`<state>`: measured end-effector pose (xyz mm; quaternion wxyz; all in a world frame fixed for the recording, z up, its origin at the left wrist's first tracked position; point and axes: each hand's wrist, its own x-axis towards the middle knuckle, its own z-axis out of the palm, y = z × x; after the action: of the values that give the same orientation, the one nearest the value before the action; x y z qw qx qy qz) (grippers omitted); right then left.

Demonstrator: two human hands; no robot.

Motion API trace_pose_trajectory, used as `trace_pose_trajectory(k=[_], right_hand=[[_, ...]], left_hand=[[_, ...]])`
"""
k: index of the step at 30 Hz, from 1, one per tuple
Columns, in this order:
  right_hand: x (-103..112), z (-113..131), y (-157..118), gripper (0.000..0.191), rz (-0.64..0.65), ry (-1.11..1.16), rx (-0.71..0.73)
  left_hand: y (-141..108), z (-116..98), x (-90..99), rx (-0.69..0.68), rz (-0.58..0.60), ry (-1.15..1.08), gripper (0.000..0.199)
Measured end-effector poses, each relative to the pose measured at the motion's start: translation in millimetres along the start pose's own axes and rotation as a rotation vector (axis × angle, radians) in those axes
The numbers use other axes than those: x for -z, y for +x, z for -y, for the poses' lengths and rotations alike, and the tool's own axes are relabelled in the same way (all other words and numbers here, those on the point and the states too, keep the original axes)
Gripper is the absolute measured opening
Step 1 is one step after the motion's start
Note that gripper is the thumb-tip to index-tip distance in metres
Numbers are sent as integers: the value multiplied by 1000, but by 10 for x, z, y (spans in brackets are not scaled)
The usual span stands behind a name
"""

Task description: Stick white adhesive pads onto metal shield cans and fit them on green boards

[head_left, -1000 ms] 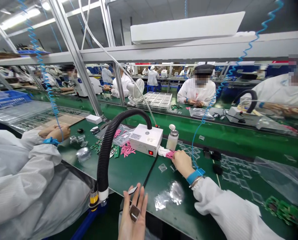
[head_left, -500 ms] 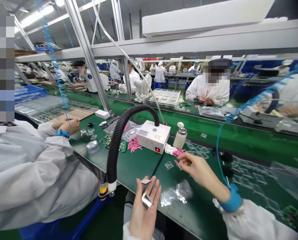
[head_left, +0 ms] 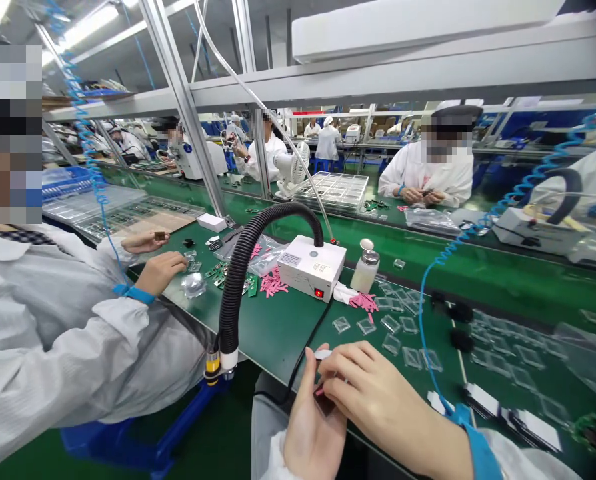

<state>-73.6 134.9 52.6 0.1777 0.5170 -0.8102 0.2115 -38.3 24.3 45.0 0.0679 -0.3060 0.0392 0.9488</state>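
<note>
My left hand (head_left: 314,427) is cupped palm up at the bench's near edge, holding a small flat dark piece (head_left: 325,403). My right hand (head_left: 378,393) reaches over it, with fingertips pressing on that piece. A small white strip (head_left: 323,355) shows just above my fingers. Several clear plastic trays (head_left: 393,333) lie scattered on the green bench mat (head_left: 288,340) to the right of my hands. Pink foam strips (head_left: 363,301) lie beyond them.
A white blower unit (head_left: 311,269) with a black corrugated hose (head_left: 238,287) stands ahead, beside a dispenser bottle (head_left: 365,270). A blue coiled cord (head_left: 428,333) runs across the bench. A co-worker's hand (head_left: 161,273) works at the left; another co-worker (head_left: 428,173) sits opposite.
My right hand has moved in from the clear trays to over my left palm. My left hand has cupped around the piece. The co-worker on the left has moved both hands forward onto the bench.
</note>
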Motion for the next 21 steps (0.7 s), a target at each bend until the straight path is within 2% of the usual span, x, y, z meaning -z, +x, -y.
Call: trace_pose_trajectory(k=[7, 14, 21], right_hand=[[-10, -56, 6, 26, -5, -81, 84], [-60, -102, 11, 22, -33, -61, 63], [-40, -91, 2, 26, -42, -42, 51]], left_hand=[[-7, 27, -30, 77, -29, -192, 22], [-66, 37, -103, 19, -111, -38, 23], [-85, 51, -94, 38, -102, -3, 21]])
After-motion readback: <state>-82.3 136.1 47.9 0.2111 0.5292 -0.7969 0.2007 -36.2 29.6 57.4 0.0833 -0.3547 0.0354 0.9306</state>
